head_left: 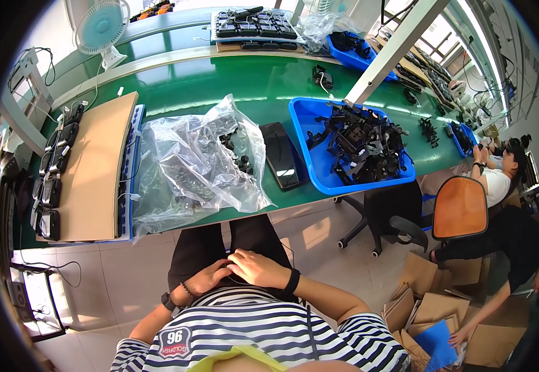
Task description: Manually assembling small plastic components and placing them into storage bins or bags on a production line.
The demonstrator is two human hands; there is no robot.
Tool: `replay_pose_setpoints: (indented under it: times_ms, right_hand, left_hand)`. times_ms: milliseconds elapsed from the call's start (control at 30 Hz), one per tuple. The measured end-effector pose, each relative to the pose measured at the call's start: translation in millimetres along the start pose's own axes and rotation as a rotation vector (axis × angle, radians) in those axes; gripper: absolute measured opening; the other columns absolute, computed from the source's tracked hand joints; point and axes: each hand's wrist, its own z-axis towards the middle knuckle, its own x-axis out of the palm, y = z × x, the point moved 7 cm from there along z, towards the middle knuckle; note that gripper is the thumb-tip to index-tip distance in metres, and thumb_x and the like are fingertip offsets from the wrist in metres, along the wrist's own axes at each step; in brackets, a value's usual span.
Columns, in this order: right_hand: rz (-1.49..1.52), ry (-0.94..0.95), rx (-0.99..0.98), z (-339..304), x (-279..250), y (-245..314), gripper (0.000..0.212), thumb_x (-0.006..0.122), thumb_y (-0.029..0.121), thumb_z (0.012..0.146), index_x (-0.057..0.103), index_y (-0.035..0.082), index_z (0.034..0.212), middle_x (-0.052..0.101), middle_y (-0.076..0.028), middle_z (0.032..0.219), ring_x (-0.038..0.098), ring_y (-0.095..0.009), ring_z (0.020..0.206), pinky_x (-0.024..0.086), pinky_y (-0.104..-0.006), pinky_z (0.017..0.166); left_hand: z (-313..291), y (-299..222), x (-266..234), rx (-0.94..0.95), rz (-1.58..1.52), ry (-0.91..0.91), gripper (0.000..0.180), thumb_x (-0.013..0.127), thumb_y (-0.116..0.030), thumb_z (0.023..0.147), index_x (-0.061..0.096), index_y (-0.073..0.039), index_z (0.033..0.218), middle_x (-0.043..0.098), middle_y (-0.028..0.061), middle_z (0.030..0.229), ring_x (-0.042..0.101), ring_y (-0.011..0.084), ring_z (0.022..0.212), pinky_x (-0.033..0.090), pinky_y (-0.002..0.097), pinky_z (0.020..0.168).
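My left hand (206, 278) and my right hand (259, 270) meet in my lap, below the front edge of the green workbench (176, 90). Their fingers are curled and pressed together at the tips. Whatever lies between them, if anything, is too small and dark to name. Just beyond the hands, a clear plastic bag (186, 162) with small black parts in it lies on the bench. Beside it rests a black tablet-like device (281, 155). To its right a blue tray (319, 177) is heaped with black plastic parts (362, 139).
At left, cardboard (96, 173) lies by a row of black devices with cables (51, 180). A fan (101, 28) and stacked trays (257, 26) stand at the back. Right of me are an orange-backed chair (460, 208), flattened cartons (440, 310) and a bending co-worker (499, 248).
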Motion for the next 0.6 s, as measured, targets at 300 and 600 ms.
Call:
replay_pose_setpoints:
  times_ms: [300,600]
  right_hand:
    - [0.088,0.079,0.026,-2.3,5.7,-13.0,0.027,0.054,0.014,0.100,0.050,-0.003,0.121,0.056,-0.019,0.111,0.061,-0.037,0.102,0.050,-0.0437,0.090]
    - [0.140,0.093,0.038,-2.6,6.5,-18.8,0.029,0.053,0.017,0.101,0.050,-0.005,0.119,0.057,-0.025,0.112,0.062,-0.041,0.102,0.050,-0.0457,0.089]
  left_hand:
    - [1.4,1.0,-2.7,-0.033,-0.034,-0.090,0.061,0.051,-0.040,0.104,0.039,0.000,0.149,0.058,0.0130,0.129,0.058,0.0189,0.111,0.051,0.0303,0.091]
    - [4.2,-1.3,-3.5,-0.065,0.012,-0.070,0.063,0.050,-0.041,0.105,0.036,0.002,0.149,0.057,0.0146,0.131,0.057,0.0210,0.117,0.052,0.0321,0.094]
